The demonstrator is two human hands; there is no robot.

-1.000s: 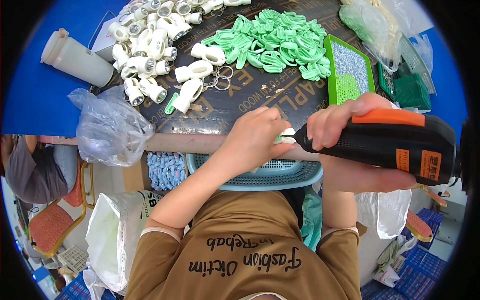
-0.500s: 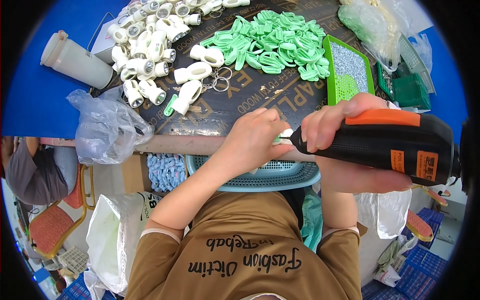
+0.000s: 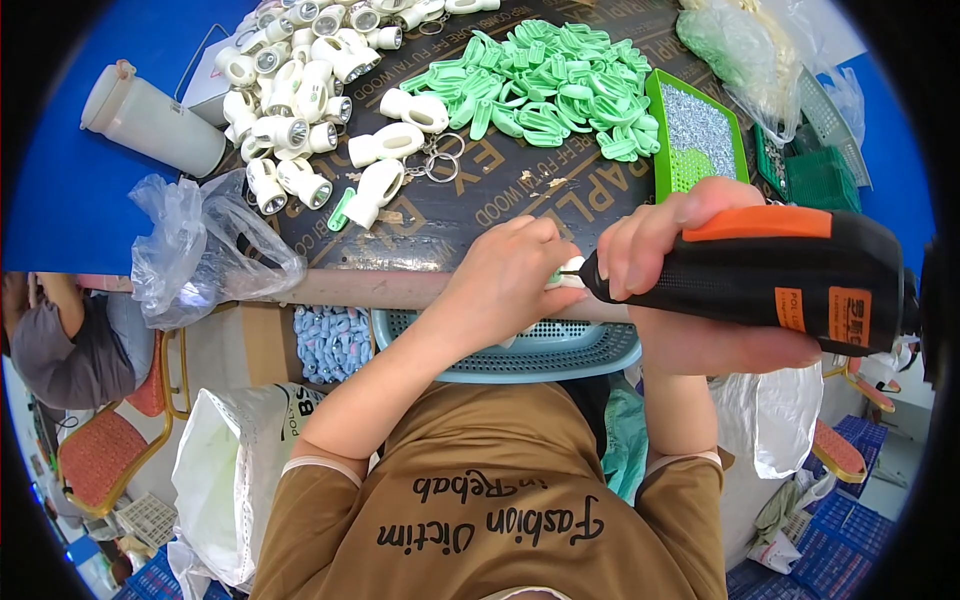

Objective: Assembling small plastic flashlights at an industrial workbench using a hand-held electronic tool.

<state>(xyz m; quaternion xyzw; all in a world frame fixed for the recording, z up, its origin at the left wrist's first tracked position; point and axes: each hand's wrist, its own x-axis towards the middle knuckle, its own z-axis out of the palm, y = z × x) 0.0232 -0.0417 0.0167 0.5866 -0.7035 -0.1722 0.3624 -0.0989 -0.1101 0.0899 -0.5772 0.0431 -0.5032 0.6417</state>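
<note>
My left hand [image 3: 515, 270] is closed round a small white and green flashlight [image 3: 570, 272] at the near edge of the board; its fingers cover most of it. My right hand [image 3: 670, 265] grips a black electric screwdriver [image 3: 770, 275] with an orange strip along its top. The tool lies nearly level, and its thin bit meets the piece in my left hand. Beyond my hands lies a heap of green plastic clips [image 3: 560, 85]. White flashlights [image 3: 300, 95] are piled to the left, a few of them with key rings [image 3: 440, 160].
A green tray [image 3: 700, 135] of small silvery screws stands at the right. At the left are a translucent lidded jug [image 3: 150, 120] and a crumpled plastic bag [image 3: 215, 250]. A blue basket [image 3: 560, 365] sits below the table edge, beside a box of blue pieces [image 3: 332, 343]. Another person [image 3: 75, 340] sits far left.
The rear of the screwdriver has risen slightly and shifted a little left with my right hand. My left hand has stayed almost still. The plastic bag at the left has changed shape slightly.
</note>
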